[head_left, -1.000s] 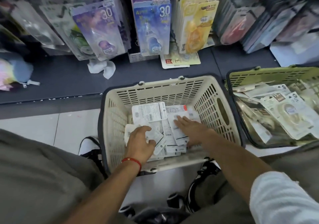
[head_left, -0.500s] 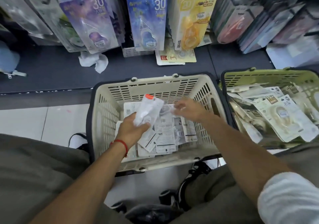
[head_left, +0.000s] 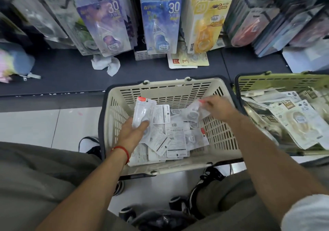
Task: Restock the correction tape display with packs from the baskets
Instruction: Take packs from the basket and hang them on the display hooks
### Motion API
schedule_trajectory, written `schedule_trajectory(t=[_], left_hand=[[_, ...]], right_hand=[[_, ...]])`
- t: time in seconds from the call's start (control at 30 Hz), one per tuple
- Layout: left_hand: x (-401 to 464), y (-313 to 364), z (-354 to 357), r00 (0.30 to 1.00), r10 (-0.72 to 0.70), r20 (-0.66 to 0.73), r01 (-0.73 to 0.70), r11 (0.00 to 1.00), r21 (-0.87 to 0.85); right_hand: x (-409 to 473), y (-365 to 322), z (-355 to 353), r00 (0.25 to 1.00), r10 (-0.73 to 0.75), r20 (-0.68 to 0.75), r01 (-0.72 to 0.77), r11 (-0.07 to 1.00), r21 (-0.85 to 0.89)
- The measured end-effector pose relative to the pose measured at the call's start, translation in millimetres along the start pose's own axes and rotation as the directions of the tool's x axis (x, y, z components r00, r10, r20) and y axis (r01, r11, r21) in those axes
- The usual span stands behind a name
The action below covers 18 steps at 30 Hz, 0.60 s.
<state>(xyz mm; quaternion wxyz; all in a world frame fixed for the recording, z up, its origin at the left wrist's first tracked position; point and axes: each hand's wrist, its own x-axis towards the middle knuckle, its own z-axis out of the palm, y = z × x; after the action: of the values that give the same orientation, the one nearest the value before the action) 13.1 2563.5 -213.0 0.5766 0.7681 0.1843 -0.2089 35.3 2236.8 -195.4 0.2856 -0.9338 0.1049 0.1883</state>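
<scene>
Two baskets on the floor: cream basket (head_left: 178, 88) centre, green basket (head_left: 277, 81) at its right rim, both against the dark shelf (head_left: 71, 74) of hanging display packs (head_left: 160, 24). Crumpled tissue (head_left: 105, 64) near the shelf's front edge. Left hand (head_left: 132, 133) grips a white pack (head_left: 144, 111), long axis upright, red end toward the shelf. Right hand (head_left: 218, 107) pinches a blurred pack (head_left: 193, 110) above the cream basket's right wall.

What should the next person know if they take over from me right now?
Left hand: holding one white pack above the cream basket.
Right hand: pinching another pack, blurred.
More packs lie loose in that basket; the green basket on the right is also full.
Display stands ahead on the shelf.
Done: two packs picked.
Left: hang them, then empty both baskets.
</scene>
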Motion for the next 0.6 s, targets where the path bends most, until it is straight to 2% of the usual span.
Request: schedule_trajectory(t=[0.07,0.13,0.23,0.27,0.33,0.37,0.4,0.43,0.47,0.53,0.6], left_hand=[[-0.8,2.8,4.2,0.999,0.032,0.036,-0.032,0.999,0.009],[-4.3,7.8,7.0,0.989,0.050,0.141,-0.046,0.998,-0.031],[-10.4,10.1,9.1,0.939,0.032,0.343,-0.013,0.998,-0.058],[-11.4,7.6,7.7,0.931,0.033,0.363,-0.014,0.998,-0.054],[-9.1,1.1,0.1,0.956,0.032,0.291,-0.026,0.999,-0.023],[-8.1,-0.8,-6.5,0.976,0.027,0.217,-0.029,1.000,0.006],[-6.8,-1.7,-14.5,0.990,0.025,0.137,-0.031,0.999,0.043],[-5.5,-1.9,-22.6,0.997,0.033,0.066,-0.037,0.997,0.063],[-4.6,-1.5,-30.3,0.999,0.050,0.018,-0.051,0.997,0.056],[-4.1,0.8,-41.5,0.997,0.082,-0.014,-0.082,0.997,0.006],[-6.1,1.6,-47.2,0.994,0.106,-0.025,-0.107,0.994,-0.027]], right_hand=[[-1.6,-21.9,-29.1,0.997,-0.079,-0.019,0.080,0.991,0.105],[-8.2,-47.6,-36.5,0.982,-0.166,0.087,0.142,0.962,0.235],[-14.0,-83.2,-0.3,0.948,-0.240,0.209,0.145,0.910,0.389],[-12.3,-90.3,17.7,0.954,-0.233,0.188,0.129,0.887,0.444],[-5.1,-93.4,50.7,0.985,-0.162,0.059,0.116,0.876,0.468],[-1.3,-89.0,63.7,0.989,-0.145,-0.001,0.134,0.916,0.379],[1.8,-81.5,73.9,0.983,-0.183,-0.009,0.181,0.962,0.203],[3.4,-74.0,84.4,0.964,-0.257,0.068,0.258,0.966,-0.015],[3.7,-67.0,97.4,0.924,-0.316,0.214,0.358,0.912,-0.202],[1.2,-60.8,128.0,0.802,-0.368,0.471,0.563,0.729,-0.389],[0.8,-61.8,155.1,0.721,-0.397,0.568,0.681,0.558,-0.474]])
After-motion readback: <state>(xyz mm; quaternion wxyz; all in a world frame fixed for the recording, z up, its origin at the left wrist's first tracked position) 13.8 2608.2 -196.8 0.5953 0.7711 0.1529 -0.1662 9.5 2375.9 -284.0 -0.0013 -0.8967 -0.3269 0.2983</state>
